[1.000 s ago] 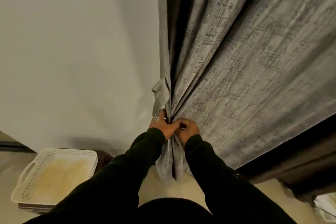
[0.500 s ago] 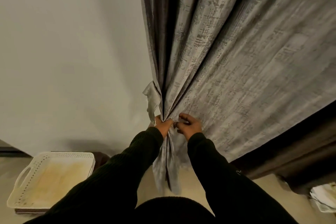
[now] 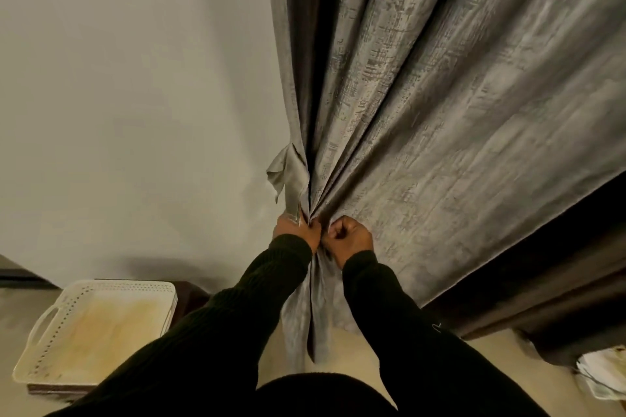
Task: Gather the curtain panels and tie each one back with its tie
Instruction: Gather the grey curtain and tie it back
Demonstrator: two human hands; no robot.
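Where both hands (image 3: 325,234) bunch the curtain (image 3: 423,132), the tie is hidden

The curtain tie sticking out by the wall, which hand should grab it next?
Probably the left hand. It grips the gathered curtain right under the loose tie, on the wall side. The right hand is fisted on the folds further from it, and can keep the bunch together.

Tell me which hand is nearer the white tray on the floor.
Left. The left hand grips the curtain on the side toward the white tray; the right hand is beside it, farther away.
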